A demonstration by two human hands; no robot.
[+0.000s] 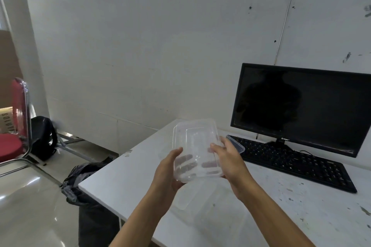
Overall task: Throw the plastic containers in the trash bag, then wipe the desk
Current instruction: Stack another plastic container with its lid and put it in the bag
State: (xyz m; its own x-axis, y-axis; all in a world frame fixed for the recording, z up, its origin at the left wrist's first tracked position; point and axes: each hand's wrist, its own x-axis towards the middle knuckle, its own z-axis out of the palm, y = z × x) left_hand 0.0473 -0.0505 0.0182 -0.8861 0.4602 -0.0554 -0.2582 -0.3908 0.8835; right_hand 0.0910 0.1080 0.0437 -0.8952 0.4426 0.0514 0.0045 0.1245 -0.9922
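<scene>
Right now both hands are up over the white desk (138, 168), holding a clear plastic container (195, 146) in the air between them: the left hand (167, 170) cups its near left side with fingers curled underneath, and the right hand (230, 163) grips its right edge, thumb on top. Below them another clear container (216, 208) lies faintly visible on the desk, while the black trash bag (84, 174) stands open on the floor at the desk's left corner, well apart from the keyboard (297, 163) and the dark monitor (305, 106)
</scene>
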